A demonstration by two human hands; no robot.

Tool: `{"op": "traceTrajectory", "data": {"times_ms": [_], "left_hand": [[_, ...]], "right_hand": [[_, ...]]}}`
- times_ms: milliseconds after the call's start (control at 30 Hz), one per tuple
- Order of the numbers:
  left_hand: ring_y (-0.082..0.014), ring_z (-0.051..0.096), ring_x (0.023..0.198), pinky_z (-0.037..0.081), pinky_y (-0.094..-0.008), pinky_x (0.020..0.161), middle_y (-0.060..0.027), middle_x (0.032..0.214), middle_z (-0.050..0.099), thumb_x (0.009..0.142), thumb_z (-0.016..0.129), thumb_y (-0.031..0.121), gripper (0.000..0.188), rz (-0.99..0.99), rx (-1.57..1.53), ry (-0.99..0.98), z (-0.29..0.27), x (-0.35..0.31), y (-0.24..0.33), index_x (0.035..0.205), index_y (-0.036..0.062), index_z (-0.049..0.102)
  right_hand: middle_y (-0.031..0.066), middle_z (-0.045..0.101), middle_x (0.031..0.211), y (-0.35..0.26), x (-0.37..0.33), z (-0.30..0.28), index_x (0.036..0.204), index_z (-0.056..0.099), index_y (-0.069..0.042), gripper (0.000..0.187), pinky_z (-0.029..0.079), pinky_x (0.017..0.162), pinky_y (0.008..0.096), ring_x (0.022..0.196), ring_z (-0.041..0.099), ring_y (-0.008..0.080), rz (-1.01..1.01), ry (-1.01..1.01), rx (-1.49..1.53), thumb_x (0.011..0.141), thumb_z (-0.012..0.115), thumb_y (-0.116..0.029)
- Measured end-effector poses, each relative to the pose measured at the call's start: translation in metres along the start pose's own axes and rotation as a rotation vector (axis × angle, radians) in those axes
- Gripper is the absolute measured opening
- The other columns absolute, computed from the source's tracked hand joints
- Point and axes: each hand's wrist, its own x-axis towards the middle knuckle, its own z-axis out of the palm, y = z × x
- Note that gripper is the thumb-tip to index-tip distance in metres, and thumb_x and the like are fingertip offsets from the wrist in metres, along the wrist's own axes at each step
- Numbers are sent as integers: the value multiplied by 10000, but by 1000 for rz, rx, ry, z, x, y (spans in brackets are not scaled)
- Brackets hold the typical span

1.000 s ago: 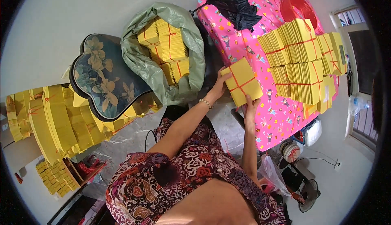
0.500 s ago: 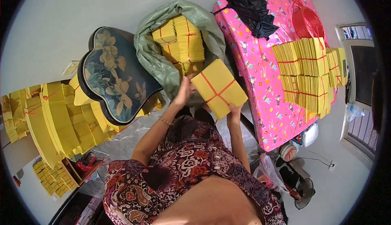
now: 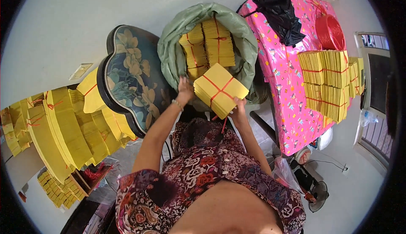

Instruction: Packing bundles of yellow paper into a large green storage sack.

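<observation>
A tied bundle of yellow paper (image 3: 220,88), crossed by red string, is tilted over the near side of a green woven sack (image 3: 169,48). My right hand (image 3: 239,110) grips its lower right corner, with the fingers partly hidden. My left hand (image 3: 185,90) is just left of the bundle, against the sack's near rim. Its fingers point up and look stretched out, slightly blurred at the tips; whether they touch the bundle is unclear. Inside the sack, more red-tied yellow bundles (image 3: 218,43) are packed in columns.
Right of the sack is a pink patterned table (image 3: 281,107) with stacked yellow bundles (image 3: 323,79), a red string roll (image 3: 330,33) and a black plastic bag (image 3: 277,16). To the left, a dark floral board (image 3: 131,77) leans near large yellow paper stacks (image 3: 63,124). A fan (image 3: 318,196) stands lower right.
The bundle has tipped so its layered side edge shows, and it is lower relative to the sack opening. My left hand has moved slightly away from its left edge. The whole view has shifted.
</observation>
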Motion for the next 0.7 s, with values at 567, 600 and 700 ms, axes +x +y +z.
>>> {"op": "traceTrajectory", "data": {"times_ms": [567,600,700], "left_hand": [[-357,343,1205,62,-540,1082,-130,1234,492,815,576,264,287,-82,-142,62,6,-83,-19,1001,90,707],[-356,343,1207,63,-534,1084,-127,1231,496,815,576,266,285,-76,-165,58,5,-85,-20,994,88,710],[-348,339,1217,60,-526,1086,-118,1225,503,807,580,250,275,-104,-191,98,7,-84,-20,988,89,712]], "right_hand": [[290,167,1388,40,85,143,1422,48,-109,1316,293,998,497,1237,274,401,317,806,-398,457,781,-623],[289,182,1398,40,87,153,1426,47,-108,1341,280,1008,508,1245,279,400,369,840,-405,440,756,-675],[286,184,1362,43,87,170,1420,50,-139,1278,285,991,508,1218,287,409,350,826,-351,491,789,-615]]}}
